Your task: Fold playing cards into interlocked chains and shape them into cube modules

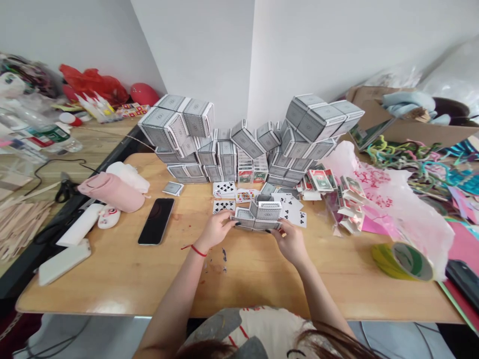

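Note:
My left hand (219,228) and my right hand (290,242) grip opposite ends of a small block assembly made of playing cards (258,217), grey patterned backs outward. Fingers of both hands are closed on its lower edges. Just beyond it lie face-up playing cards (224,189), some partly hidden by the assembly, and more fanned cards (294,209) to its right. Behind stands a larger structure of the same card blocks, with a tall left stack (183,124), a tall right stack (318,119) and a lower middle part (247,138).
A black phone (156,221), a pink rolled pouch (112,192) and a white power bank (64,262) lie left. Card boxes (352,199), a plastic bag (404,204) and a yellow-green tape roll (402,261) are at right. Scissors (67,188) rest on the neighbouring wooden surface.

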`<state>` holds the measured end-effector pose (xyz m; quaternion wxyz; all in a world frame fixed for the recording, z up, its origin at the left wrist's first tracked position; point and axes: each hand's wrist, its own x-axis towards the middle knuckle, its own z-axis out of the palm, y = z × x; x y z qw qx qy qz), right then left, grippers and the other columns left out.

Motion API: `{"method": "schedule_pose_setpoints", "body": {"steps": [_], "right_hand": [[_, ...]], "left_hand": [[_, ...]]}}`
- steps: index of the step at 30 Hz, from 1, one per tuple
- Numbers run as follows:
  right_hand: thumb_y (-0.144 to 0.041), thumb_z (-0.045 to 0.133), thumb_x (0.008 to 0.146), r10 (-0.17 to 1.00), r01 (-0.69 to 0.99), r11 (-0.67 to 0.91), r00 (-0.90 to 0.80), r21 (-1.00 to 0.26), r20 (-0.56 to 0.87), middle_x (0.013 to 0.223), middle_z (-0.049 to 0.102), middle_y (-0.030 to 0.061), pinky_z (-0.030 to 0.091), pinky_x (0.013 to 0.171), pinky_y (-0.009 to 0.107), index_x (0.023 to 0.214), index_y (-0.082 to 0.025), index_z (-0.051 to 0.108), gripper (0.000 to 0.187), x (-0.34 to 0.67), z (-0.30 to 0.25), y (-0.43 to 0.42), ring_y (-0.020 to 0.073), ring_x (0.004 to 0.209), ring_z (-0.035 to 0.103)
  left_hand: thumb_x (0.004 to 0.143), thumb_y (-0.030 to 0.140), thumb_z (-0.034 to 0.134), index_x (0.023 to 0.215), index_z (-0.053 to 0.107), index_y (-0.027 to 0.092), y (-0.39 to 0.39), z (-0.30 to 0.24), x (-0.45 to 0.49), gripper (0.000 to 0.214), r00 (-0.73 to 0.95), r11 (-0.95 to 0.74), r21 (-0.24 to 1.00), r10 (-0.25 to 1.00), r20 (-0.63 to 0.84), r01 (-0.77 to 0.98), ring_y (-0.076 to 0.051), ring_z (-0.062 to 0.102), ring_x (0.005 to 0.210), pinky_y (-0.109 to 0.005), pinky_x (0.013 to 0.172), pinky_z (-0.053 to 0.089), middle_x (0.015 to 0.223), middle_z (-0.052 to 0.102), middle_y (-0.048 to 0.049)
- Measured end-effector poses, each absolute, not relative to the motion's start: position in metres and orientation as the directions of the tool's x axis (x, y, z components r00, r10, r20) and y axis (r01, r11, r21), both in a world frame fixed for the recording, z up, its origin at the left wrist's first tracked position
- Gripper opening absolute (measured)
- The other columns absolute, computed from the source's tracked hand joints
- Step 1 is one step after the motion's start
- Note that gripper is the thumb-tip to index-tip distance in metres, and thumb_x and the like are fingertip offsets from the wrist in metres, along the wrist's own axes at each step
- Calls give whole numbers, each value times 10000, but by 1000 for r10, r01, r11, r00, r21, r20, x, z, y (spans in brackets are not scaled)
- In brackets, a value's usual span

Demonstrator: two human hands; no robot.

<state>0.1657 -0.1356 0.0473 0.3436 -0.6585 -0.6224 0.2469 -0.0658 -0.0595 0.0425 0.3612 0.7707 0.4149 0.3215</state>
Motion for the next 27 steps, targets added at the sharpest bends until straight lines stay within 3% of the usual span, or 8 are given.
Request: {"method": "schedule_pose_setpoints", "body": {"steps": [5, 8, 10, 15, 17, 19, 22, 27], "right_hand": [[-284, 470, 783, 987, 590, 65, 79, -805, 137, 975, 575, 92, 453, 591, 277, 696, -192, 518, 134, 166, 44, -137, 142, 641, 531], [-283, 471, 793, 983, 560, 104, 66, -822, 169, 1060, 534, 105, 461, 613, 291, 737, -187, 541, 130, 167, 40, -137, 146, 673, 536], [-294, 475, 799, 981, 539, 128, 52, -833, 185, 1083, 518, 109, 471, 629, 304, 755, -185, 555, 141, 169, 38, -136, 154, 705, 543], [-368, 526, 782, 981, 485, 84, 112, -871, 157, 1106, 505, 125, 500, 642, 333, 753, -177, 566, 198, 174, 32, -133, 170, 739, 565], [-394, 553, 766, 977, 413, 31, 178, -910, 114, 1094, 511, 119, 516, 650, 338, 896, -183, 568, 249, 173, 30, -133, 169, 747, 578], [-413, 602, 731, 968, 309, 6, 238, -951, 83, 1144, 497, 120, 527, 708, 363, 1166, -215, 453, 501, 168, 28, -133, 195, 867, 584], [-420, 687, 652, 961, 178, 30, 267, -984, 77, 1338, 358, 144, 473, 869, 449, 1380, -288, 71, 963, 154, 27, -134, 248, 1150, 464], [-402, 711, 626, 961, 57, 44, 270, -997, 58, 1444, 183, 145, 317, 1007, 495, 1374, -300, -132, 1132, 124, 35, -132, 253, 1320, 242]], "left_hand": [[777, 223, 556, 907, 609, 175, -61, 42, -66, 148, 464, -415, 843, 855, 232, 342, -203, 506, 1098, -381, 952, 395, 1144, 565, -98], [660, 242, 689, 1160, 486, 211, -64, 36, -61, 541, 512, -389, 866, 838, 189, 316, -237, 361, 1247, -411, 1013, 333, 1327, 404, -113], [585, 232, 744, 1264, 362, 224, -65, 29, -56, 779, 514, -337, 885, 847, 135, 322, -246, 333, 1263, -421, 1022, 317, 1329, 384, -118], [562, 169, 732, 1137, 412, 193, -61, 18, -47, 659, 445, -288, 898, 887, 120, 332, -227, 480, 1091, -407, 945, 382, 1142, 479, -87], [570, 169, 718, 1100, 390, 191, -62, 21, -47, 624, 436, -285, 914, 889, 139, 289, -208, 501, 1036, -385, 910, 406, 1098, 473, -74], [593, 153, 690, 1106, 340, 199, -65, 28, -48, 623, 435, -286, 929, 886, 163, 235, -200, 483, 1053, -367, 910, 401, 1111, 447, -75], [619, 125, 655, 1109, 289, 216, -73, 38, -47, 618, 430, -296, 930, 885, 180, 220, -201, 433, 1109, -363, 939, 367, 1165, 393, -83], [611, 98, 627, 1060, 272, 206, -82, 41, -41, 583, 394, -348, 891, 892, 221, 290, -193, 459, 990, -370, 864, 398, 1075, 365, -77]]}}
